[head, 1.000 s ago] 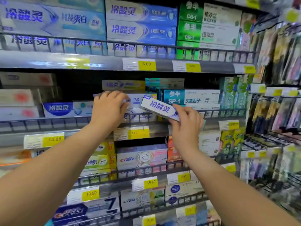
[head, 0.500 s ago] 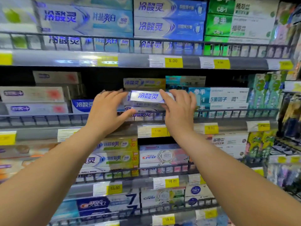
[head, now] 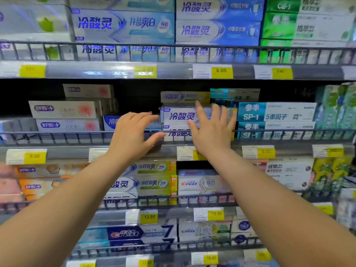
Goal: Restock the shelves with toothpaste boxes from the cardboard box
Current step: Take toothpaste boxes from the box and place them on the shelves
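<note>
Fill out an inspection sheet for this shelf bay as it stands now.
Surface: middle shelf with wire front rail, price tags along its edge.
Job's things: white-and-blue toothpaste box lies on a matching stack behind the rail; cardboard box not in view.
Clutter: nothing seen; neighbouring teal SP-1 boxes stacked neatly.
Hands: left hand open, empty, in front of the rail; right hand open, fingers spread over the box's right end.
Cables: nothing seen.
Surroundings: stocked shelves above and below; hanging goods at right, blurred.
</note>
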{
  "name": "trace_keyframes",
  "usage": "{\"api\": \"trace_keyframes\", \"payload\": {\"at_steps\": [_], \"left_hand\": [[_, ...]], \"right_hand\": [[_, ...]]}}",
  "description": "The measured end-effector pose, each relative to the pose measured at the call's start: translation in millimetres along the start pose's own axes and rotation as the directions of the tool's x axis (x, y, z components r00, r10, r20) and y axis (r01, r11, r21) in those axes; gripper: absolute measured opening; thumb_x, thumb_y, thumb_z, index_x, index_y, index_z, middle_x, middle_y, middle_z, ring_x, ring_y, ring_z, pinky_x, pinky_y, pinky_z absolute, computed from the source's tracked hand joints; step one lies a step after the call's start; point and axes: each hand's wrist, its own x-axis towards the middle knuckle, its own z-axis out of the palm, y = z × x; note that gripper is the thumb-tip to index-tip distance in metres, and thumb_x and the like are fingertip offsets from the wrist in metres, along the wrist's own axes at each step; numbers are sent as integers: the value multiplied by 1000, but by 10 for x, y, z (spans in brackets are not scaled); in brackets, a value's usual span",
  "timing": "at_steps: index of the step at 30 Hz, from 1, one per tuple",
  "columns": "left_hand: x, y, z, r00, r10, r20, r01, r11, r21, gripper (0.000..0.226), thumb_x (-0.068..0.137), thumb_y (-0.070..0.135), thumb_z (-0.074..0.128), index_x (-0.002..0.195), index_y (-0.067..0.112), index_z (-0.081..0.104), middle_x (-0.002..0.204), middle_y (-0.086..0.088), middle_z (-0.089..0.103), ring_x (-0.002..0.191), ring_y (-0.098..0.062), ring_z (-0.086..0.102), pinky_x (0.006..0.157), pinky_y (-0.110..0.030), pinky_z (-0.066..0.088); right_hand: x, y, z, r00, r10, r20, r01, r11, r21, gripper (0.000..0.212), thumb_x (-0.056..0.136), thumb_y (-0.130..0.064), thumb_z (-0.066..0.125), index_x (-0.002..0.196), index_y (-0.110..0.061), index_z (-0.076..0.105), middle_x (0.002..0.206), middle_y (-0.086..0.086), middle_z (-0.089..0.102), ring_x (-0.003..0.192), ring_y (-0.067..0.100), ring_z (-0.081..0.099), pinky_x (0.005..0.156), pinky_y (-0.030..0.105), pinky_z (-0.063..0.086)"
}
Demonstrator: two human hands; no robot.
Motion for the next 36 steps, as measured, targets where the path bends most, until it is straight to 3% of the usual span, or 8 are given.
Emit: {"api": "trace_keyframes", "payload": {"at_steps": [3, 6, 10, 14, 18, 23, 30, 36], "left_hand": [[-91, 74, -30, 1000, 2, 9, -2, 1000, -8, 63, 84, 65, 43, 128, 22, 55, 132, 0, 56, 122, -23, 48, 104, -41, 30], [-301, 178, -74, 999, -53, 1, 53, 998, -36, 49, 86, 48, 57, 127, 21, 55, 129, -1, 58, 121, -22, 48, 104, -40, 32], [-833, 307, -127, 977, -212, 10, 211, 969, -128, 39, 86, 30, 63, 123, 18, 58, 124, -1, 60, 116, -22, 50, 100, -34, 35], [-1606, 355, -234, 919, -382, 102, 393, 908, -146, 38, 86, 26, 65, 123, 16, 58, 121, -5, 59, 111, -23, 52, 94, -33, 39], [-2434, 325, -577, 809, -553, 198, 572, 818, -53, 40, 87, 29, 64, 125, 19, 56, 121, -2, 58, 109, -19, 53, 86, -24, 37], [-3345, 108, -1270, 666, -727, 166, 735, 678, 23, 38, 84, 25, 68, 120, 18, 60, 117, -1, 63, 101, -20, 60, 88, -24, 40], [-4612, -443, -2515, 515, -848, 121, 840, 528, 127, 37, 86, 32, 65, 122, 25, 58, 110, 9, 60, 95, -11, 57, 85, -25, 43], [-5638, -1049, -3546, 461, -881, 107, 855, 473, 211, 39, 86, 33, 64, 123, 24, 57, 106, 12, 58, 92, -8, 54, 83, -22, 40]], "right_hand": [[-153, 7, -30, 998, -54, -39, 60, 985, 161, 56, 95, -47, 37, 147, -28, 25, 152, 14, 25, 140, 34, 17, 114, 51, 3], [-419, 21, -41, 985, -138, -105, 167, 917, 362, 50, 92, -35, 46, 139, -17, 43, 140, 13, 43, 131, 31, 33, 111, 46, 16], [-890, -54, 15, 971, -237, -16, 203, 795, 571, 43, 91, -30, 48, 131, -16, 51, 122, 5, 54, 117, 23, 42, 104, 42, 33], [-1487, -315, 106, 930, -340, 143, 127, 660, 741, 43, 91, -31, 51, 131, -16, 50, 126, 4, 55, 120, 21, 43, 105, 37, 34], [-2071, -743, 58, 842, -471, 264, 70, 580, 812, 44, 92, -32, 53, 133, -14, 49, 128, 4, 54, 122, 22, 44, 102, 34, 33], [-2671, -1513, -191, 739, -618, 268, 70, 466, 882, 45, 87, -32, 54, 127, -9, 54, 121, 9, 58, 115, 28, 50, 97, 36, 37], [-3533, -3070, -747, 629, -742, 234, 37, 330, 943, 40, 88, -30, 59, 124, -12, 56, 119, 5, 61, 113, 22, 51, 96, 32, 37], [-4364, -4322, -1232, 543, -781, 308, -105, 301, 948, 41, 92, -32, 56, 128, -14, 52, 125, 1, 56, 117, 18, 49, 102, 36, 40]]}}
